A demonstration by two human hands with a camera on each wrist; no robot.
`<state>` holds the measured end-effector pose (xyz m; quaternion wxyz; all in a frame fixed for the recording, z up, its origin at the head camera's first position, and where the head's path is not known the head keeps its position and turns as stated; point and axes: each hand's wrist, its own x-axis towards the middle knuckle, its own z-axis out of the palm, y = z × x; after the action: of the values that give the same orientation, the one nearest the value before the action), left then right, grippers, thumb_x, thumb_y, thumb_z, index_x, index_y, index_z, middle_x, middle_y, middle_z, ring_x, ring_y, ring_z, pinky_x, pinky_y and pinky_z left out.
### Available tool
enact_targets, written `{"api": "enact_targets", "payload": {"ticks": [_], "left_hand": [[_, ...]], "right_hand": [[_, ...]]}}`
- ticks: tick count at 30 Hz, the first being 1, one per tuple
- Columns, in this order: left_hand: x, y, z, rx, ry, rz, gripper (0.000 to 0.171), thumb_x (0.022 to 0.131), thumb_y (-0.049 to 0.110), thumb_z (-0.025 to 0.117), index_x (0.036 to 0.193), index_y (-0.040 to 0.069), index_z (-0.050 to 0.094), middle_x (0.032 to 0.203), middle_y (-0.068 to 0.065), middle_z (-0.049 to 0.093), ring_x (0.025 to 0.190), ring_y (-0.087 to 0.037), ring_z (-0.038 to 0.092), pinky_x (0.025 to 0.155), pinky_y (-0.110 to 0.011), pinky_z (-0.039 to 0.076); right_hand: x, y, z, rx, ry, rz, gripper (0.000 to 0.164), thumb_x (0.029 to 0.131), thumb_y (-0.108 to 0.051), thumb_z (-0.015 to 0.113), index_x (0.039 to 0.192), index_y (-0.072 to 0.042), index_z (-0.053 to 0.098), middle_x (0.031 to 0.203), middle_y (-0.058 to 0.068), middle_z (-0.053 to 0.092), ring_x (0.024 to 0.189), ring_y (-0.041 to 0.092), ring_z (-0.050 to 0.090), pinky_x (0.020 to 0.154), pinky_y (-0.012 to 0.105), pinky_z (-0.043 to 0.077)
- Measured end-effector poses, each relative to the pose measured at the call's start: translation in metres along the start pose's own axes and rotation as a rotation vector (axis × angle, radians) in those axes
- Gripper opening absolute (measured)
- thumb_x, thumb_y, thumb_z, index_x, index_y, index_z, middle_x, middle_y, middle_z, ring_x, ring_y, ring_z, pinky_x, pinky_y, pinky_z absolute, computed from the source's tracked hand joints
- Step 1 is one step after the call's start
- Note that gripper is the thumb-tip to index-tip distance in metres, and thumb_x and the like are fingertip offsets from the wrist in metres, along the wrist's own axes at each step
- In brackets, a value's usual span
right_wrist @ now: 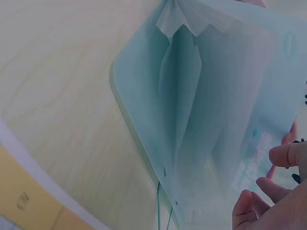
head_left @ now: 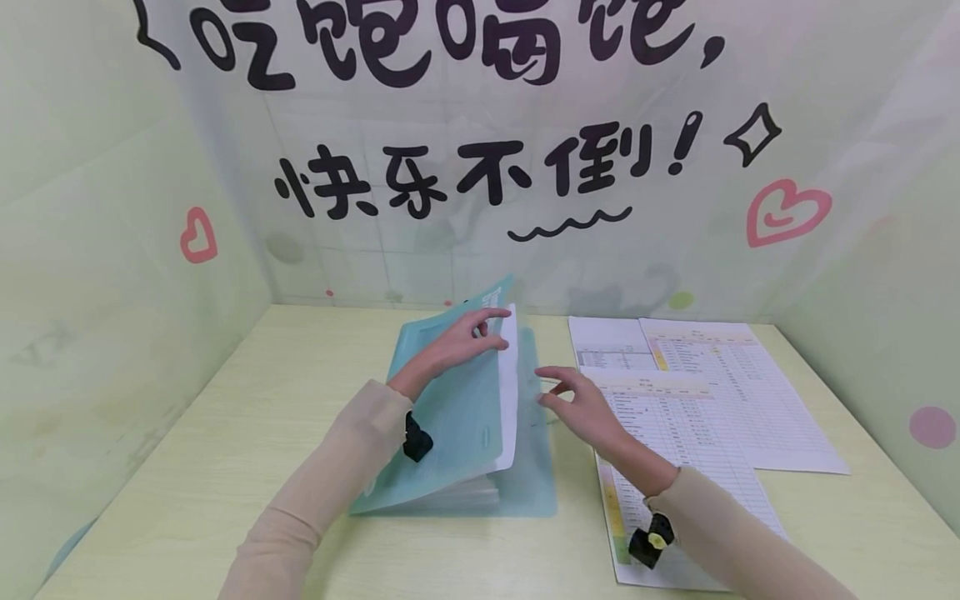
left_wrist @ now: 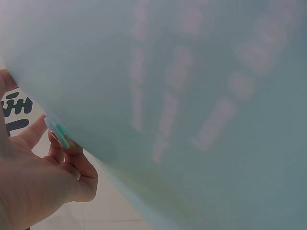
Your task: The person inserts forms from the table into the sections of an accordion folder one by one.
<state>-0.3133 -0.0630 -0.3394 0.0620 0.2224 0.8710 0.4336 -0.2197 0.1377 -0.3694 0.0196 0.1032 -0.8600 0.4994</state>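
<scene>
A teal expanding file folder (head_left: 457, 400) stands partly open on the table, its front cover lifted and tilted. My left hand (head_left: 467, 340) holds that cover by its free edge; in the left wrist view the hand (left_wrist: 48, 177) pinches the edge beside a small teal tab (left_wrist: 57, 133). White paper (head_left: 508, 392) shows just behind the cover. My right hand (head_left: 581, 410) hovers at the folder's right side, fingers loosely bent and holding nothing. The right wrist view shows pleated clear pockets (right_wrist: 192, 72) inside, with this hand (right_wrist: 276, 206) beside them.
Printed table sheets lie at the right: a front sheet (head_left: 675, 450) under my right forearm, a back-right sheet (head_left: 757, 392) and another sheet (head_left: 607, 333) behind. A thin green cord (right_wrist: 159, 206) trails from the folder's edge. A printed backdrop (head_left: 480, 250) stands behind the table.
</scene>
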Motion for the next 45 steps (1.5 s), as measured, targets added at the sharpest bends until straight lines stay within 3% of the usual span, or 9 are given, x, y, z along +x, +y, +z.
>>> {"api": "enact_targets", "payload": {"ticks": [10, 13, 19, 24, 32, 36, 42, 45], "left_hand": [[0.0, 0.0, -0.001, -0.012, 0.003, 0.008, 0.047, 0.084, 0.023, 0.058, 0.129, 0.019, 0.045, 0.088, -0.008, 0.042, 0.077, -0.021, 0.04, 0.059, -0.029, 0.033], [0.0, 0.0, -0.001, -0.018, 0.001, 0.014, 0.047, 0.084, 0.023, 0.057, 0.129, 0.018, 0.045, 0.087, -0.008, 0.042, 0.076, -0.021, 0.04, 0.059, -0.029, 0.033], [0.0, 0.0, -0.001, -0.026, 0.001, 0.021, 0.047, 0.084, 0.022, 0.057, 0.129, 0.017, 0.045, 0.086, -0.008, 0.042, 0.075, -0.021, 0.039, 0.059, -0.029, 0.032], [-0.001, 0.002, -0.002, -0.022, 0.003, 0.018, 0.047, 0.084, 0.022, 0.058, 0.129, 0.017, 0.045, 0.086, -0.008, 0.042, 0.075, -0.021, 0.039, 0.059, -0.029, 0.032], [-0.001, 0.002, -0.002, -0.03, -0.001, 0.019, 0.048, 0.084, 0.022, 0.057, 0.129, 0.016, 0.045, 0.085, -0.008, 0.041, 0.073, -0.021, 0.039, 0.058, -0.029, 0.032], [-0.002, 0.002, -0.003, -0.03, 0.0, 0.018, 0.047, 0.084, 0.022, 0.058, 0.129, 0.017, 0.045, 0.085, -0.008, 0.041, 0.073, -0.021, 0.039, 0.058, -0.029, 0.032], [-0.002, 0.002, -0.003, -0.028, 0.0, 0.02, 0.048, 0.084, 0.022, 0.058, 0.129, 0.017, 0.045, 0.086, -0.008, 0.042, 0.075, -0.021, 0.039, 0.059, -0.029, 0.032], [-0.002, 0.002, -0.003, -0.017, 0.002, 0.015, 0.048, 0.084, 0.023, 0.057, 0.13, 0.017, 0.045, 0.086, -0.008, 0.042, 0.076, -0.021, 0.039, 0.059, -0.029, 0.032]], "right_hand": [[0.003, 0.016, -0.049, -0.016, 0.022, 0.059, 0.042, 0.085, -0.019, 0.055, 0.125, -0.006, 0.048, 0.124, 0.014, 0.043, 0.1, 0.027, 0.046, 0.075, 0.039, 0.038], [0.013, 0.048, -0.063, -0.037, 0.042, 0.086, 0.046, 0.085, -0.03, 0.055, 0.126, -0.01, 0.048, 0.122, 0.013, 0.045, 0.1, 0.026, 0.046, 0.073, 0.041, 0.039], [0.041, 0.147, -0.092, -0.066, 0.1, 0.16, 0.057, 0.08, -0.053, 0.053, 0.128, -0.024, 0.045, 0.119, 0.001, 0.047, 0.1, 0.019, 0.047, 0.076, 0.037, 0.042], [0.042, 0.181, -0.114, -0.093, 0.095, 0.208, 0.063, 0.079, -0.056, 0.051, 0.131, -0.023, 0.041, 0.128, 0.002, 0.041, 0.107, 0.023, 0.044, 0.079, 0.042, 0.041], [0.023, 0.178, -0.137, -0.083, 0.066, 0.279, 0.071, 0.08, -0.055, 0.051, 0.133, -0.011, 0.036, 0.129, 0.012, 0.039, 0.108, 0.028, 0.044, 0.076, 0.037, 0.044], [0.008, 0.159, -0.144, -0.056, 0.049, 0.303, 0.071, 0.083, -0.047, 0.053, 0.133, -0.003, 0.033, 0.127, 0.021, 0.038, 0.102, 0.029, 0.047, 0.072, 0.033, 0.046], [-0.015, 0.125, -0.152, -0.047, 0.038, 0.319, 0.064, 0.086, -0.032, 0.054, 0.129, 0.008, 0.031, 0.116, 0.024, 0.046, 0.083, 0.01, 0.056, 0.065, 0.027, 0.047], [-0.022, 0.118, -0.154, -0.072, 0.035, 0.339, 0.062, 0.086, -0.027, 0.053, 0.129, 0.011, 0.029, 0.114, 0.026, 0.047, 0.081, 0.011, 0.057, 0.064, 0.028, 0.047]]}}
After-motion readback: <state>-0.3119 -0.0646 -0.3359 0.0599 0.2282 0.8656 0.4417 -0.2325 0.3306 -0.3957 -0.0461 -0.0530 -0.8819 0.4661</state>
